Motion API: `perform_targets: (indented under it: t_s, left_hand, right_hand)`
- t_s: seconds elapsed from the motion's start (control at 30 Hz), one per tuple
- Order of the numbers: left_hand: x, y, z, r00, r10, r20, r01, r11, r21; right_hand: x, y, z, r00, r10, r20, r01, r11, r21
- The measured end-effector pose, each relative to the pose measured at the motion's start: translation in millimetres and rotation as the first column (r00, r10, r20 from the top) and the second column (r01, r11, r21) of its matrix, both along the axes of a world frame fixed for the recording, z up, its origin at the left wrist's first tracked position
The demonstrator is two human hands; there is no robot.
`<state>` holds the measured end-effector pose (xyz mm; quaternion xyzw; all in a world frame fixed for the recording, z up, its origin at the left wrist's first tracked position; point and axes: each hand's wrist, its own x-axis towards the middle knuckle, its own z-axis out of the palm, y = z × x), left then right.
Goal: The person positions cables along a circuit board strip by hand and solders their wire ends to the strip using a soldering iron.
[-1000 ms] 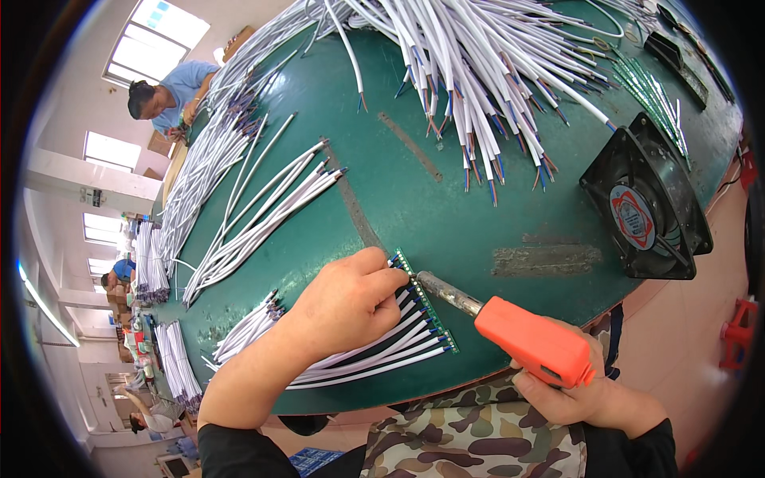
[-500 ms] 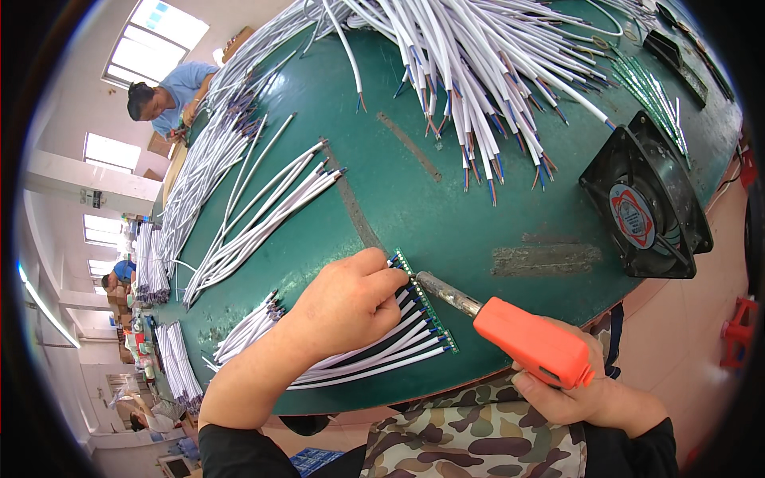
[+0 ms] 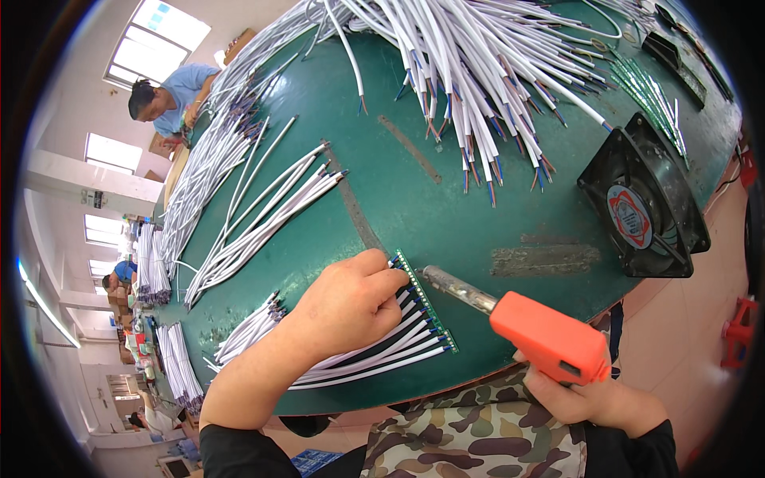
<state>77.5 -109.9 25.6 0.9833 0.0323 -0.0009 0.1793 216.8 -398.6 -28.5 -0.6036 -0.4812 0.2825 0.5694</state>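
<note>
My left hand [image 3: 358, 291] is closed in a pinch at the upper part of a narrow green circuit board [image 3: 431, 311], on a thin cable end mostly hidden by the fingers. Several white cables [image 3: 398, 348] run from under that hand to the board's left edge, their blue wire ends touching it. In my right hand [image 3: 570, 396] is an orange soldering gun [image 3: 546, 334], gripped by its handle. Its metal barrel points up and left, with the tip a little right of the board and apart from it.
Loose white cables [image 3: 267, 219] lie at the left, and a large heap [image 3: 470, 88] at the back. A black fan [image 3: 637, 199] stands at the right, near thin green strips [image 3: 649, 95]. Another person [image 3: 175, 99] sits at the far left of the green table [image 3: 446, 223].
My right hand has drawn the soldering gun slightly right and down, so its tip has backed away from the board. My left hand stays in place.
</note>
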Motion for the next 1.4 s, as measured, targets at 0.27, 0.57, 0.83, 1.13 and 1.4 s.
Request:
perform_targets:
  t_s: [0.27,0.57,0.83,1.13,1.4]
  left_hand:
    - [1,-2,2,1.000,-0.003,-0.001,0.003,1.000,0.005]
    - [-5,4,8,0.995,0.100,0.004,-0.100,0.994,-0.043]
    - [-10,-14,5,0.992,0.088,-0.085,-0.061,0.957,0.285]
    - [-8,1,-4,0.996,0.084,0.035,-0.089,0.981,0.172]
    - [-9,10,-10,0.990,-0.003,0.142,-0.002,1.000,0.030]
  right_hand:
    - [-5,-14,-7,0.996,-0.070,-0.055,0.069,0.997,-0.034]
    - [-4,-17,-12,0.996,-0.078,-0.043,0.078,0.997,0.007]
    - [-8,-19,-13,0.987,-0.068,-0.146,0.062,0.997,-0.048]
    - [-9,-14,-24,0.997,-0.068,-0.019,0.070,0.995,0.074]
    - [-10,7,-16,0.992,-0.081,0.095,0.070,0.991,0.112]
